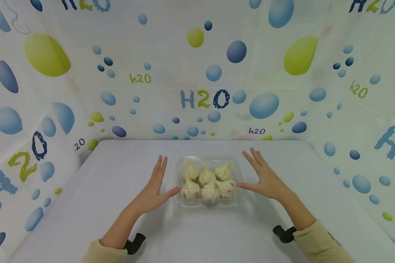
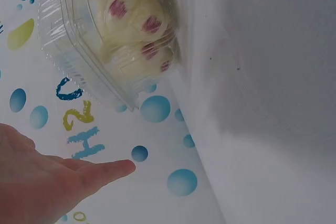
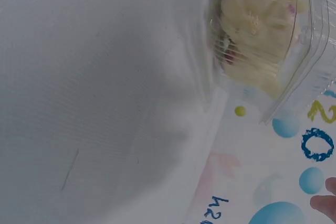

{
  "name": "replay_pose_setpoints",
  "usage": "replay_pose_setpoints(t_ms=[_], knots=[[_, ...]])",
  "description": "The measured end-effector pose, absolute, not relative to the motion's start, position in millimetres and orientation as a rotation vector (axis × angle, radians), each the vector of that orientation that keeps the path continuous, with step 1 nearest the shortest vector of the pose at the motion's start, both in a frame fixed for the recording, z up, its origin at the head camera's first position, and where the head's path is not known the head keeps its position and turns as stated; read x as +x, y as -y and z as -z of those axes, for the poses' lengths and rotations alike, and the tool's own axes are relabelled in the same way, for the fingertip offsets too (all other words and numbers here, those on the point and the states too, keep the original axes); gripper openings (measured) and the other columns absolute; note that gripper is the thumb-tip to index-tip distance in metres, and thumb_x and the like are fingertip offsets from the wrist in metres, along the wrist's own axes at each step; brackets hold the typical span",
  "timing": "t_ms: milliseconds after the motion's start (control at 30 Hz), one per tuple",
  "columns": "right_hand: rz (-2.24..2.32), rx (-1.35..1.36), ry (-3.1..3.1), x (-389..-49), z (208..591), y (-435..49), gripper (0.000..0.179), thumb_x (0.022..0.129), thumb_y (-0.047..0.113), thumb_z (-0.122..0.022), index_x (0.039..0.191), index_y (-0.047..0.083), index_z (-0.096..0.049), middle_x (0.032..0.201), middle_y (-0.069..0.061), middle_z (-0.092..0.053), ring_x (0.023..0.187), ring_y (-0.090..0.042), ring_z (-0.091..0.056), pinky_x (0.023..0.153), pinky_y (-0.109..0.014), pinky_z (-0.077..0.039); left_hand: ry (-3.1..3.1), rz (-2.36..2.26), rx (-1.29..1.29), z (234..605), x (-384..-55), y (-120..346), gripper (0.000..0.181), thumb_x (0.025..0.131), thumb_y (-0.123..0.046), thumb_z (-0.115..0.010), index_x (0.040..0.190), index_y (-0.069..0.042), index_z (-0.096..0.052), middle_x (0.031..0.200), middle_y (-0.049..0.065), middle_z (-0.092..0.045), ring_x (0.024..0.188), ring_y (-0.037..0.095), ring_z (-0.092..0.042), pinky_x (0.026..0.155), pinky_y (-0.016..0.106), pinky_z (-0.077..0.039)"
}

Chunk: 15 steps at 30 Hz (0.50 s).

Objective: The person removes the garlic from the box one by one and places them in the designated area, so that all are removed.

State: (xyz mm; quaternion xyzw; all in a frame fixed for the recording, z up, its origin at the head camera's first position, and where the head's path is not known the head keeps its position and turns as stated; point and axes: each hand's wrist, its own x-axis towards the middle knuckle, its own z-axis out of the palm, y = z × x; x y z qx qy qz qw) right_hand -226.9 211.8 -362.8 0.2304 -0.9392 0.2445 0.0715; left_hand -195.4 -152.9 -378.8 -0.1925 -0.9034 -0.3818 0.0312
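Clear plastic box [image 1: 191,201] of garlic bulbs [image 1: 206,176] sits just below frame centre. Probably light but slick and flexy, so I'd cup both short sides low, gently. Left hand [image 1: 153,193] and right hand [image 1: 266,180] flank it, fingers spread, gripping nothing; can't tell if they're touching.
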Motion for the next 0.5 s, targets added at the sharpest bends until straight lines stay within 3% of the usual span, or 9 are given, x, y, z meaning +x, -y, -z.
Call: replay_pose_setpoints(t_ms=[500], knots=[[-0.886, 0.74, 2.806, -226.7, 380.3, -204.3, 0.096, 0.074, 0.052, -0.069, 0.148, 0.029, -0.012, 0.153, -0.006, 0.0, 0.137, -0.037, -0.003, 0.093, -0.069, -0.022, 2.759, 1.381, -0.502, 395.6, -193.9, 137.2, 0.105, 0.081, -0.046, -0.064, 0.146, -0.019, 0.013, 0.152, 0.008, 0.014, 0.137, 0.031, 0.008, 0.103, 0.061, -0.009]])
